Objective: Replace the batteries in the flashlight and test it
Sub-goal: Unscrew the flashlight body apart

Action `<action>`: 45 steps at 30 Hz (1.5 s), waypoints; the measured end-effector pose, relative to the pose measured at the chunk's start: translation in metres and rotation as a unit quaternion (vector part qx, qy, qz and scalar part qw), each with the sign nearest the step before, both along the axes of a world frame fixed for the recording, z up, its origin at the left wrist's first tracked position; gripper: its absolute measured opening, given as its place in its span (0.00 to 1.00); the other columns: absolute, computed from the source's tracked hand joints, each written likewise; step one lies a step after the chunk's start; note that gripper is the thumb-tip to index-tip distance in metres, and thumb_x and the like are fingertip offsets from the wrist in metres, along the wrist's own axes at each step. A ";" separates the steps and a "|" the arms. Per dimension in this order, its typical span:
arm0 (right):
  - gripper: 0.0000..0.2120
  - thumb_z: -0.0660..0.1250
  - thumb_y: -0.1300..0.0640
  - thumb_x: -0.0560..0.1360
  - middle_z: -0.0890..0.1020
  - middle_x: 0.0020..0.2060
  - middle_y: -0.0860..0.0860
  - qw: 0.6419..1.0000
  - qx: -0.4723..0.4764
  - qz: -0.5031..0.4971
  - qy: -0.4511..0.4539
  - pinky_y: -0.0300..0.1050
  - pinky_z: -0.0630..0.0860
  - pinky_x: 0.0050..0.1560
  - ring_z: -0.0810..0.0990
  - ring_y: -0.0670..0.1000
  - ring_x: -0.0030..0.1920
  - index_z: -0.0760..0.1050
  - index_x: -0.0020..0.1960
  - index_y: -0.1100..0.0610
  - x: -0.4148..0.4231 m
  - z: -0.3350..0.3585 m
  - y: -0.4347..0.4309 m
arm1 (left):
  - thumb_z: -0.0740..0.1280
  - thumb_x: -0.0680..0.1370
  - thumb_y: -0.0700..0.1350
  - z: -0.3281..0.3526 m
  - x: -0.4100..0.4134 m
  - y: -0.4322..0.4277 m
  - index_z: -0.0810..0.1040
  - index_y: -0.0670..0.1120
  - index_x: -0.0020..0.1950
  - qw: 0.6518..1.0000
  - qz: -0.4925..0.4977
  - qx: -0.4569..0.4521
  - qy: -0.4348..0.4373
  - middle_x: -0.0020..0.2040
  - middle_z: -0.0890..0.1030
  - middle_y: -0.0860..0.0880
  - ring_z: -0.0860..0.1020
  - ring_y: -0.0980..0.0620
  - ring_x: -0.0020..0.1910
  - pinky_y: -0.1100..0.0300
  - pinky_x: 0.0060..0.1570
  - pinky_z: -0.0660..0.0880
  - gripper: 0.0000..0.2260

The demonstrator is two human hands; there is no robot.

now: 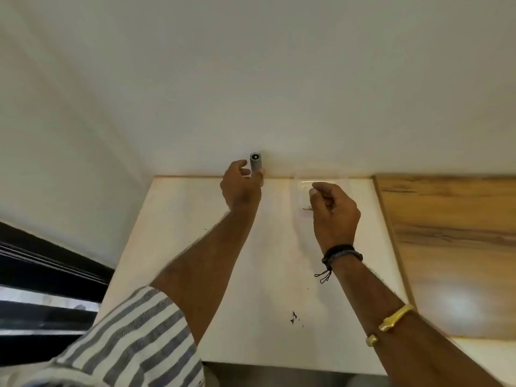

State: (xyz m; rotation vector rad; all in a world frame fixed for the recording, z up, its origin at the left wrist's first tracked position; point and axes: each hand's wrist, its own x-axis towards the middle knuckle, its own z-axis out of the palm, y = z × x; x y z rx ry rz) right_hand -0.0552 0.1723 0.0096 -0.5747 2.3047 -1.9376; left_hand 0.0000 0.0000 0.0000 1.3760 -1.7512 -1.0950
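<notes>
While left hand (242, 188) grips flashlight (255, 164), base hidden, right hand (333, 212) curled.

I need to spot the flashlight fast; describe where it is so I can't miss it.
Start at the pale tabletop where its far edge meets the white wall. There the left hand holds the flashlight upright. It is a short grey metal cylinder with a dark round end facing the camera, the only metal object there.

Pale table (173, 233), white wall (251, 79)
</notes>
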 end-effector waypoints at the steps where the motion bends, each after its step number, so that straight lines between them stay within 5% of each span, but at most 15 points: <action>1: 0.07 0.69 0.62 0.79 0.86 0.44 0.54 1.000 -0.001 -0.001 -0.006 0.28 0.77 0.43 0.82 0.43 0.41 0.83 0.54 0.61 -0.002 0.000 -0.002 | 0.75 0.72 0.54 0.002 -0.002 -0.002 0.77 0.47 0.63 1.000 -0.003 -0.003 -0.003 0.50 0.80 0.53 0.78 0.55 0.47 0.63 0.44 0.73 0.22; 6: 0.06 0.69 0.61 0.79 0.86 0.43 0.53 1.000 -0.002 -0.004 -0.023 0.40 0.83 0.45 0.84 0.50 0.42 0.83 0.54 0.59 -0.006 -0.004 -0.004 | 0.75 0.72 0.52 0.000 -0.014 -0.009 0.80 0.47 0.60 0.999 -0.015 -0.027 -0.034 0.54 0.81 0.48 0.80 0.49 0.51 0.56 0.50 0.76 0.18; 10: 0.06 0.69 0.61 0.79 0.85 0.42 0.53 1.000 -0.012 -0.004 -0.027 0.33 0.80 0.38 0.85 0.53 0.42 0.84 0.53 0.58 -0.009 -0.007 -0.003 | 0.75 0.72 0.50 -0.003 -0.019 -0.011 0.82 0.47 0.54 0.999 -0.013 -0.018 -0.029 0.51 0.82 0.47 0.80 0.48 0.49 0.57 0.48 0.75 0.13; 18: 0.06 0.69 0.61 0.79 0.86 0.44 0.50 1.000 -0.001 0.014 -0.020 0.49 0.85 0.49 0.86 0.52 0.44 0.84 0.53 0.56 0.002 0.003 0.010 | 0.76 0.71 0.53 0.006 0.007 0.014 0.83 0.49 0.54 1.000 -0.019 -0.009 -0.001 0.51 0.82 0.50 0.78 0.53 0.47 0.60 0.46 0.73 0.14; 27: 0.06 0.70 0.60 0.79 0.86 0.43 0.51 0.999 -0.026 0.019 -0.027 0.56 0.85 0.50 0.86 0.52 0.45 0.84 0.54 0.57 0.040 0.022 0.045 | 0.76 0.71 0.53 0.038 0.072 0.068 0.82 0.48 0.54 0.997 -0.058 -0.026 0.049 0.52 0.82 0.51 0.79 0.52 0.50 0.50 0.54 0.77 0.15; 34: 0.05 0.70 0.61 0.78 0.86 0.42 0.50 0.995 -0.053 0.034 -0.071 0.53 0.85 0.46 0.86 0.53 0.43 0.84 0.53 0.57 0.075 0.015 0.081 | 0.76 0.72 0.52 0.032 0.128 0.127 0.77 0.63 0.46 0.986 -0.141 -0.057 0.062 0.48 0.79 0.61 0.77 0.60 0.50 0.60 0.47 0.76 0.10; 37: 0.05 0.70 0.61 0.78 0.86 0.43 0.51 0.994 -0.061 0.032 -0.090 0.50 0.85 0.44 0.86 0.53 0.42 0.84 0.52 0.56 0.089 0.008 0.097 | 0.75 0.73 0.53 0.022 0.146 0.150 0.80 0.57 0.52 0.981 -0.169 -0.075 0.057 0.52 0.81 0.60 0.77 0.63 0.53 0.66 0.46 0.74 0.09; 41: 0.05 0.70 0.62 0.78 0.87 0.43 0.52 0.991 -0.055 0.033 -0.119 0.47 0.84 0.43 0.86 0.53 0.41 0.84 0.52 0.56 0.108 -0.001 0.117 | 0.73 0.75 0.53 0.009 0.163 0.176 0.79 0.58 0.55 0.976 -0.205 -0.067 0.036 0.51 0.80 0.64 0.77 0.65 0.53 0.63 0.54 0.75 0.10; 45: 0.05 0.70 0.61 0.78 0.87 0.43 0.52 0.990 -0.026 0.070 -0.121 0.45 0.84 0.41 0.86 0.52 0.41 0.84 0.51 0.54 0.122 -0.003 0.127 | 0.72 0.76 0.52 -0.005 0.175 0.192 0.79 0.51 0.56 0.972 -0.225 -0.064 0.004 0.49 0.82 0.59 0.78 0.63 0.46 0.67 0.51 0.73 0.11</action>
